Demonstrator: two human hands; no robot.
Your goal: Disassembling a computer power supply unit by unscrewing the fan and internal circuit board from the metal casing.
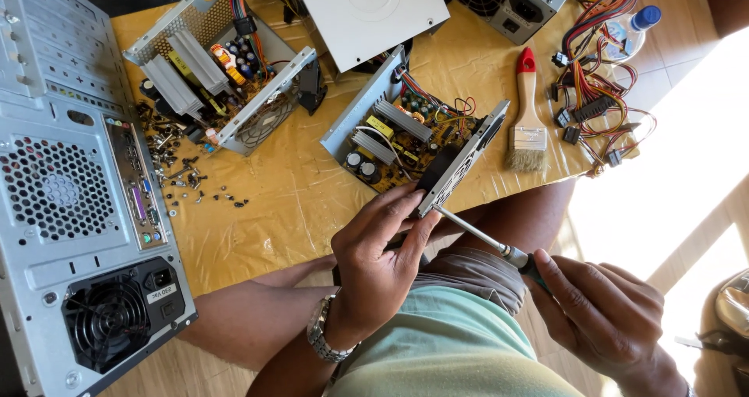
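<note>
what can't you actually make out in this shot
Head view only:
- Tip of the steel-shafted screwdriver: hidden behind the edge of the open grey metal power supply box, so the screw is unseen.
- Right hand: its palm side faces away, hiding the screwdriver handle.
- Left hand: fingertips hidden behind the box.
- Small dark loose screws: too small to tell types.
- Grey computer tower case: cut off by the left edge.

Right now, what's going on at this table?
A person is working on an opened grey metal power supply box lying on the yellow-covered table. The left hand steadies the box's near wall, while the right hand holds a screwdriver with a steel shaft, tip set against that wall's lower corner. A second opened power supply, loose dark screws, a red-handled brush and a grey computer case lie around.
</note>
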